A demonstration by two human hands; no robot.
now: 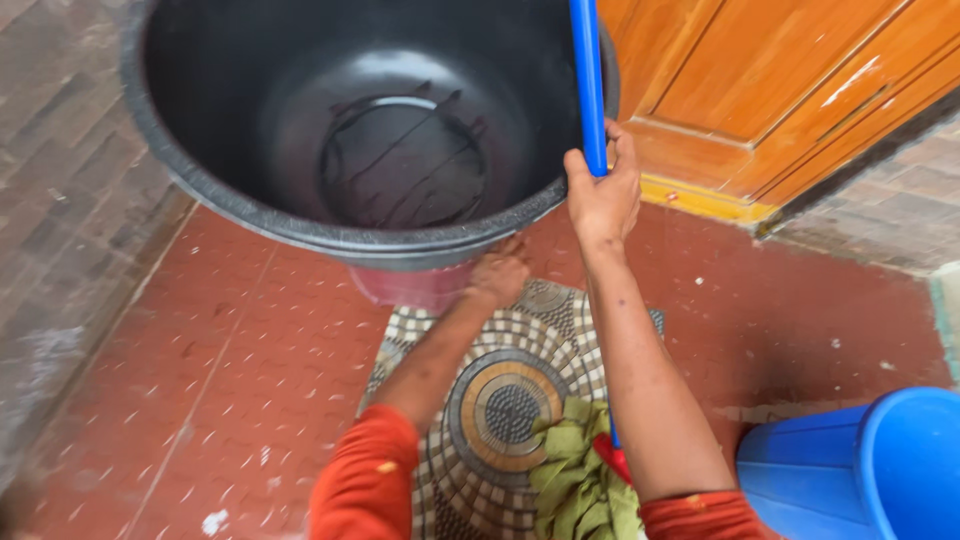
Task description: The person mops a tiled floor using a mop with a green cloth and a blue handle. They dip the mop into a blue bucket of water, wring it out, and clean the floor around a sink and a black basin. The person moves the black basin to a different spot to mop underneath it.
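Right hand [602, 195] is closed in a full grip around the blue mop handle [588, 80], which stands near upright. The green mop head [575, 480] lies below that hand, on a round-patterned mat [505, 395]. Left hand [498, 272] reaches under the large black tub [370, 130], touching it; finger position is hidden. A blue bucket [860, 465] stands right of the right forearm.

We see our right hand [603, 196] gripping a blue mop handle [589, 80]; left hand [497, 272] is under a big black tub's rim [330, 235]. Patterned mat [500, 390] & green mop head [575, 480] sit below, blue bucket [860, 470] at btm right.
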